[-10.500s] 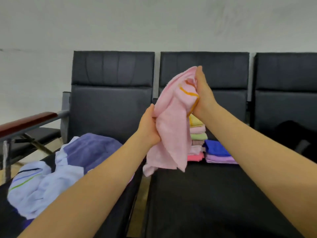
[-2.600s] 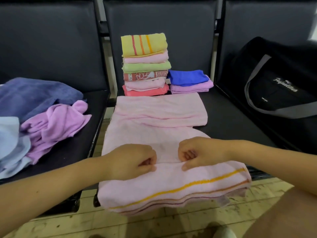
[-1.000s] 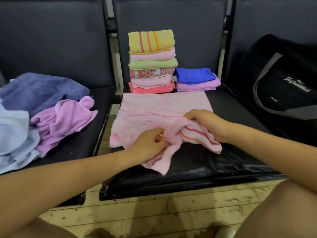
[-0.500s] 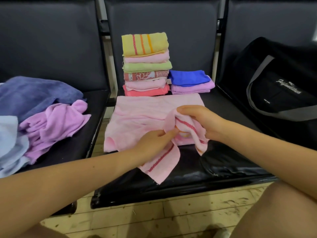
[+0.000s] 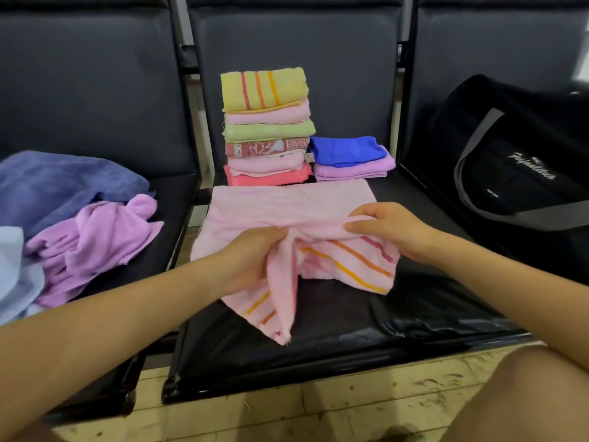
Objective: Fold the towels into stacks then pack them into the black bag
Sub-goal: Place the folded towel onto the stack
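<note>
Head view, looking down at middle seat [image 5: 366,317] of black bench. Pink towel [image 5: 287,205] spread across seat cushion, near end lifted and bunched, orange and yellow stripes showing. Left hand [image 5: 251,256] curled round gathered fold at towel's centre, corner hanging below fist toward seat's front edge. Right hand [image 5: 387,226] pinching upper fold between thumb and fingers [image 5: 366,211], striped flap draped under wrist.

Behind towel, against backrest: tall folded stack [image 5: 266,129] of six (yellow striped on top, then pink, green, patterned, pink, coral at bottom). Just beside it to right, touching or nearly so: short stack [image 5: 350,157], blue over lilac.

Left seat: loose heap, not folded — purple towel [image 5: 57,186] at back, lilac towel [image 5: 92,240] in front, pale blue towel [image 5: 16,269] at frame edge.

Right seat: black bag [image 5: 516,154] with grey strap, white script logo on side; whether open, hard to tell from this angle.

Tiled floor [image 5: 287,413] below; bare knee [image 5: 522,400] at lower right.
</note>
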Available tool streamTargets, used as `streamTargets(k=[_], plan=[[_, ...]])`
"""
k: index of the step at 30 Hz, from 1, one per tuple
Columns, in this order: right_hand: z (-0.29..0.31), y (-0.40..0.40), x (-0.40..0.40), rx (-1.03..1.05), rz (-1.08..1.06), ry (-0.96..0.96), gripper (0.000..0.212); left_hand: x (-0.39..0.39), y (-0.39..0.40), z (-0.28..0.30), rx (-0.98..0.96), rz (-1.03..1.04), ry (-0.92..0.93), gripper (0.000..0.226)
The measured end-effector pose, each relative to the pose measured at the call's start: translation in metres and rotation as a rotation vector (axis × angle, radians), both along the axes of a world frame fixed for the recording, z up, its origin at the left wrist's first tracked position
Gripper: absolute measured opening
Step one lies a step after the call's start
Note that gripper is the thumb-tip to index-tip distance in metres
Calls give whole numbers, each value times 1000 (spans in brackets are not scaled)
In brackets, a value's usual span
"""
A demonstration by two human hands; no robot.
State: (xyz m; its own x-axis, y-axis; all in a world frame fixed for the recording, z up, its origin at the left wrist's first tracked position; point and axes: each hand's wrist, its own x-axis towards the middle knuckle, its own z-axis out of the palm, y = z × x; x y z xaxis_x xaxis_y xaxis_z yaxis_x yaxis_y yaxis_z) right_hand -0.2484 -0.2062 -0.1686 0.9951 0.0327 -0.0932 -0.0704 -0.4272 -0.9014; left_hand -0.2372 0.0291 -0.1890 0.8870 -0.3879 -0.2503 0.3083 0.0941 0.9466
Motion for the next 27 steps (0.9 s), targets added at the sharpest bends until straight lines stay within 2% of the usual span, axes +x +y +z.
streamTargets(k=[1,2,5,6,9,13,15,17,19,22,25,27], plan=[[-4,-5,2,-69,-14,5,9,2,4,0,11,-4,-14,19],[-7,-9,4,-104,-33,19,13,3,9,3,145,-35,-100,17],[-14,-19,15,-224,-81,23,27,17,25,2,888,-353,-451,40],[-15,-20,20,-297,-93,-2,27,22,29,1,990,-390,-489,45],[-18,-21,36,-474,-219,-152,21,40,37,10,1034,-291,-579,47],[-26,-19,51,-286,-403,-239,24,64,56,9,1116,-20,-764,43],[-34,-14,54,-370,-292,-200,19,70,68,-6,1188,-4,-814,39],[-46,-9,54,-547,-88,-100,15,68,73,-20,1316,-31,-901,35],[-57,-9,52,-726,81,-52,15,65,69,-25,1323,-39,-963,36],[-56,-16,47,-786,88,-65,21,59,54,-20,1247,-45,-902,39],[-55,-26,41,-856,113,0,29,50,46,-22,1317,-82,-946,36],[-57,-29,36,-831,145,50,34,43,45,-23,1351,-120,-974,34]])
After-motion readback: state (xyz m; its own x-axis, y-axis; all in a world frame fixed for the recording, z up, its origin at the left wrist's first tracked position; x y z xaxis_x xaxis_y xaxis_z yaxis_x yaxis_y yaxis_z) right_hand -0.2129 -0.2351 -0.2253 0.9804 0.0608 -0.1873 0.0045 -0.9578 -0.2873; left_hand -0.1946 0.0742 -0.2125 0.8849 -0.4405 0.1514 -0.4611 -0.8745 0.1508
